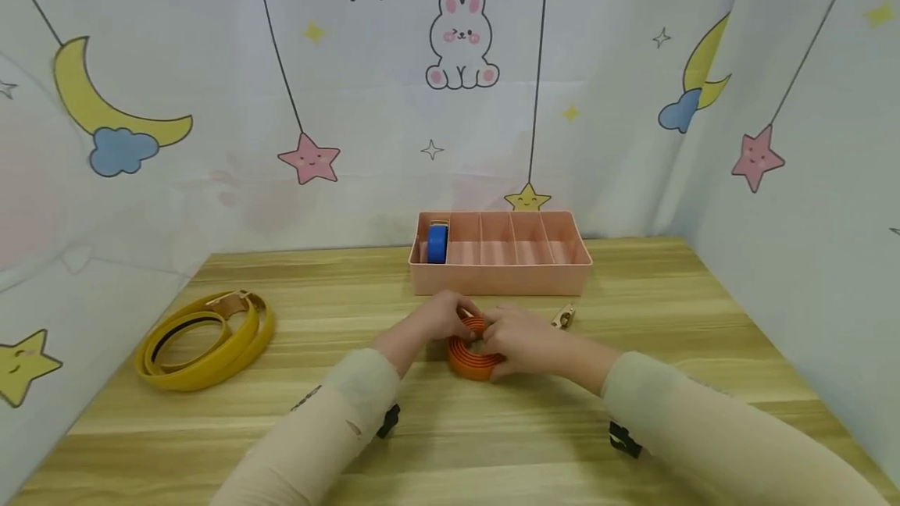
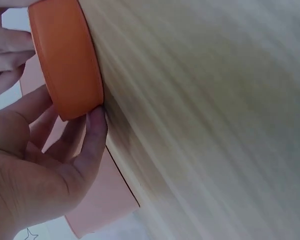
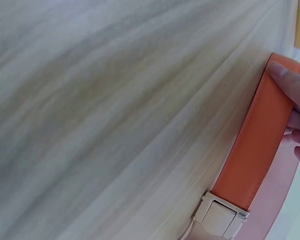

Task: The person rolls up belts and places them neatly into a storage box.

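Observation:
An orange belt [image 1: 469,365] stands on its edge on the table, wound into a coil. My left hand [image 1: 444,316] grips the coil's left and far side; in the left wrist view its thumb [image 2: 94,125] presses the smooth outer face. From the right, my right hand [image 1: 523,340] holds the same coil, its thumb [image 3: 285,77] on the outer strap and fingers curled behind. The belt's gold buckle [image 1: 563,316] sticks out just beyond the right hand. In the right wrist view, a straight stretch of strap runs to that buckle [image 3: 221,219].
A pink divided box [image 1: 501,281] stands behind the hands, with a rolled blue belt [image 1: 437,244] in its leftmost compartment. On the left of the wooden table [image 1: 492,443] lies a loosely coiled yellow belt [image 1: 211,361]. A patterned curtain [image 1: 380,84] surrounds the table's back and sides.

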Tool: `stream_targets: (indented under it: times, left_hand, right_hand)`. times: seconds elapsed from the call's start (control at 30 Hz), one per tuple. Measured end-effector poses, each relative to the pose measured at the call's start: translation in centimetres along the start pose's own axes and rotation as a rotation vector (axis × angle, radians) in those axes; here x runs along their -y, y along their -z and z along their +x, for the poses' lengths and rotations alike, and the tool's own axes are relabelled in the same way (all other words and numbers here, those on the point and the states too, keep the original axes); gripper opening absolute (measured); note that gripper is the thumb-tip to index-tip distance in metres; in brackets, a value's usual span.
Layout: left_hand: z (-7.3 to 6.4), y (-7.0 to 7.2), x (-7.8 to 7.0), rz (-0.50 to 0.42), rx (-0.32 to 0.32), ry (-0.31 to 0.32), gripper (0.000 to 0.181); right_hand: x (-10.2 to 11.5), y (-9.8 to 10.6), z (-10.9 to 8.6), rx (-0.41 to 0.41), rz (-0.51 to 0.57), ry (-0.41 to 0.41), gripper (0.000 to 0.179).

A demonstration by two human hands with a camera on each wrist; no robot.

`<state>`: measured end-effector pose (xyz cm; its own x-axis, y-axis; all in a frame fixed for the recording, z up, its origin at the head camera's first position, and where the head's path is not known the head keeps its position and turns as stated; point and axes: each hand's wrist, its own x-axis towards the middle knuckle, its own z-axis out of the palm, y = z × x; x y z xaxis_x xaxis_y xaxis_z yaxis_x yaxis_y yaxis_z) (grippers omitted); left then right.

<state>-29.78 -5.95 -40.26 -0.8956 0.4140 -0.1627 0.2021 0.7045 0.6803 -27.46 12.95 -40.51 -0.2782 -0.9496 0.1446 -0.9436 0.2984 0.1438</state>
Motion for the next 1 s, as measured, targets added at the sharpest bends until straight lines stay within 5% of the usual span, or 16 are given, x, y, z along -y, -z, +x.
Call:
stream_targets:
  times: [0.17, 0.33, 0.53, 0.77, 1.0]
  left_hand:
    - [-0.4, -0.5, 0.5, -0.035, -0.086, 0.042, 0.034]
    - [-1.1, -1.1, -0.1, -0.086, -0.073, 0.155, 0.055]
    - [-1.1, -1.5, -0.9, -0.114, -0.093, 0.199, 0.047]
    - [-1.0, -1.4, -0.7, -0.105, -0.041, 0.117, 0.046]
    - [-1.2, -0.6, -0.6, -0.042, 0.024, 0.061, 0.043]
  right_hand:
    - [0.5, -0.5, 0.7, -0.031, -0.013, -0.038, 0.029]
    - [1.1, -0.9, 1.3, -0.037, -0.029, -0.137, 0.035]
    - [0.8, -0.7, 1.5, -0.030, 0.004, -0.141, 0.035]
    - [-0.1, 0.3, 0.5, 0.080, -0.008, -0.022, 0.042]
    - [-0.3, 0.8, -0.1, 0.050, -0.007, 0.045, 0.045]
